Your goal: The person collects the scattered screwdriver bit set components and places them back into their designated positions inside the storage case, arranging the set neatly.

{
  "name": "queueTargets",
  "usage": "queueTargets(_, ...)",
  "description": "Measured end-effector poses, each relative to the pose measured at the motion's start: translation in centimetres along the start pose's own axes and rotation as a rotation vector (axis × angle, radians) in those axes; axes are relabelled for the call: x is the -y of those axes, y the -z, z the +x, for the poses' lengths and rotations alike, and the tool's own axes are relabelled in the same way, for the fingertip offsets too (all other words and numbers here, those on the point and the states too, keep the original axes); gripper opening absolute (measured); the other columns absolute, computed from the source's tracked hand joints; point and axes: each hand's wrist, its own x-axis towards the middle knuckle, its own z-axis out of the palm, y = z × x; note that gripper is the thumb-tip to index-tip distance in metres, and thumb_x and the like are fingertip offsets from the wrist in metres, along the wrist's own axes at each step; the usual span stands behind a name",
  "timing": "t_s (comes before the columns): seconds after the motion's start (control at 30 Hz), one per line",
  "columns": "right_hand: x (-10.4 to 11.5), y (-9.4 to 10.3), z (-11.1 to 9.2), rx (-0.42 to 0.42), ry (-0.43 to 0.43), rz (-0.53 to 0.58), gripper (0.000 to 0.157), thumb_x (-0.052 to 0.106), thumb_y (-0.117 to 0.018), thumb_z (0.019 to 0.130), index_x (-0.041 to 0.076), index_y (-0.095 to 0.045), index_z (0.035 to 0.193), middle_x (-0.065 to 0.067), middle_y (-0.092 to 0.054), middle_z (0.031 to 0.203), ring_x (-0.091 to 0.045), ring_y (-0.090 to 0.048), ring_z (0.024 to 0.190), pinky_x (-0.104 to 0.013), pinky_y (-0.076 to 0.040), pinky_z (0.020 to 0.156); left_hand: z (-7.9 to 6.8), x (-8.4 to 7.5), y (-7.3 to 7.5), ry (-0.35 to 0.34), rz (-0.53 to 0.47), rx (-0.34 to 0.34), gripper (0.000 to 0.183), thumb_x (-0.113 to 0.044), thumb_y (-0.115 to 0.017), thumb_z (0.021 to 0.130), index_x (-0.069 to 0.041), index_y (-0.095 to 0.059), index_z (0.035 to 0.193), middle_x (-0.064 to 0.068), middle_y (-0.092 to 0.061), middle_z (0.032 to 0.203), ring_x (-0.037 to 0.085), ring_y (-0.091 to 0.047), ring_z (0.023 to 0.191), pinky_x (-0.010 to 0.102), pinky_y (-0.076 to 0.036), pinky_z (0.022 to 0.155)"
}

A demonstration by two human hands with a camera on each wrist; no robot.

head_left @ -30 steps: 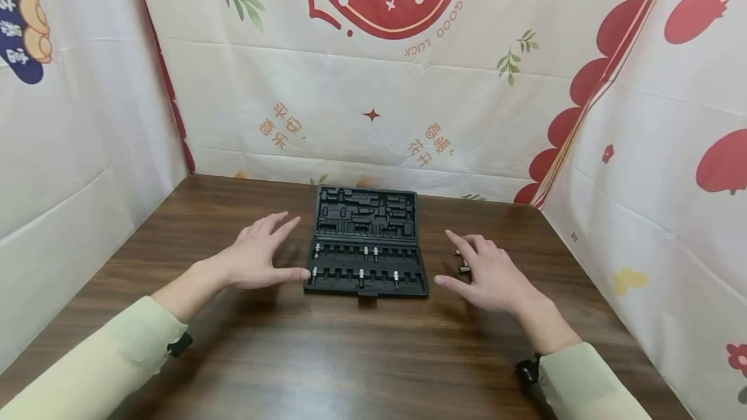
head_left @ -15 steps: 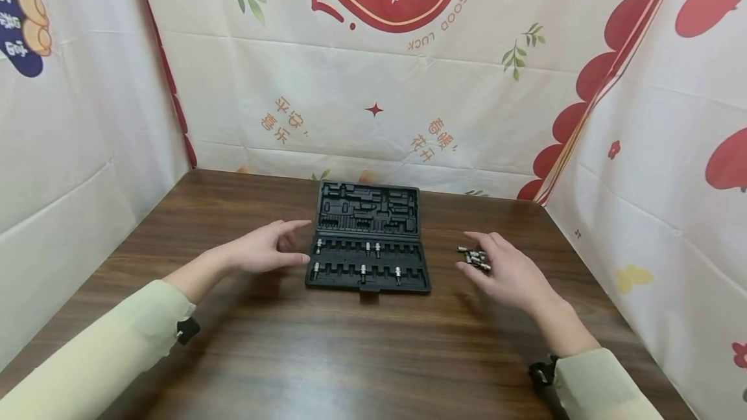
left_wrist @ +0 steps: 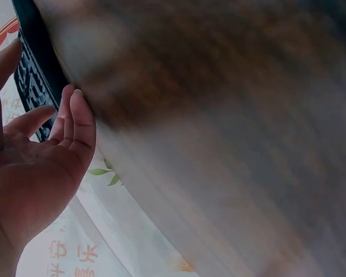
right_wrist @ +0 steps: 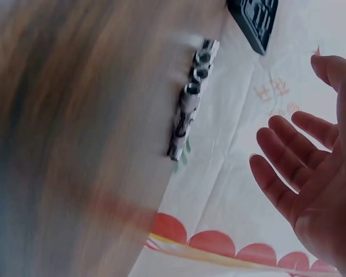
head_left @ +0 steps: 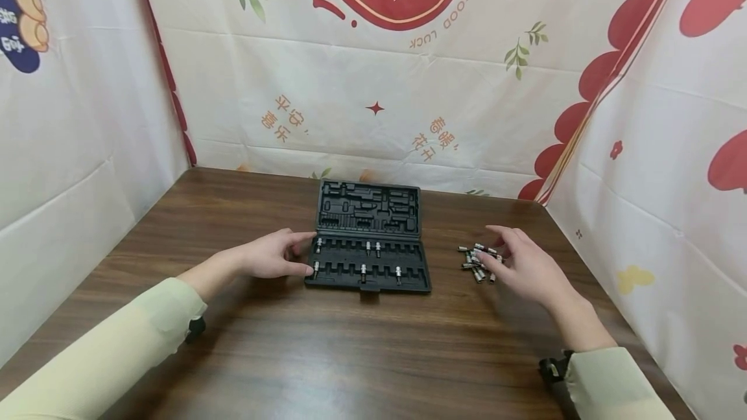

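Note:
A black plastic socket case (head_left: 344, 259) lies unfolded on the table, its moulded lid (head_left: 369, 212) leaning back. Several small silver-and-dark bit sockets (head_left: 364, 272) sit in the slots of its two rows. My left hand (head_left: 271, 256) touches the case's left edge, thumb at the front corner and forefinger near the hinge. In the left wrist view its fingertips (left_wrist: 75, 95) meet the black side wall. To the right lies a loose pile of bit sockets (head_left: 477, 258). My right hand (head_left: 528, 268) hovers at the pile's right side, fingers relaxed and apart, holding nothing.
The brown wooden table (head_left: 350, 355) carries the case and the pile. A printed white cloth (head_left: 327, 70) hangs behind and along both sides. Both wrists wear black straps, the right strap (head_left: 554, 367) below a pale sleeve.
My left hand has drawn its fingers closer together and come against the case's left edge. My right hand has moved right, uncovering more of the socket pile.

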Motion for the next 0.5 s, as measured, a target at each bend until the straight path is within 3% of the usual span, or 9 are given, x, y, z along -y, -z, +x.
queueTargets(0.2,-1.4,0.8,-0.1,-0.015,-0.040,0.045,0.067,0.040,-0.074,0.106,0.003,-0.053,0.157,-0.019,-0.067,0.124,-0.034,-0.070,0.109,-0.056,-0.055,0.093,0.0,-0.2,-0.1,-0.006,0.017,-0.006,0.087,-0.045,-0.077,0.103,-0.010,-0.038,0.172,0.015,-0.054,0.123,0.022,-0.054,0.101,0.040,-0.047,0.090)
queueTargets(0.5,-3.1,1.2,-0.3,-0.022,-0.064,0.079,0.065,0.038,-0.072,0.107,0.001,-0.052,0.157,-0.022,-0.067,0.125,-0.036,-0.070,0.107,-0.054,-0.055,0.090,-0.2,-0.2,-0.2,0.001,0.017,0.024,0.088,-0.045,-0.077,0.103,-0.009,-0.037,0.172,0.014,-0.054,0.127,0.022,-0.053,0.103,0.039,-0.046,0.091)
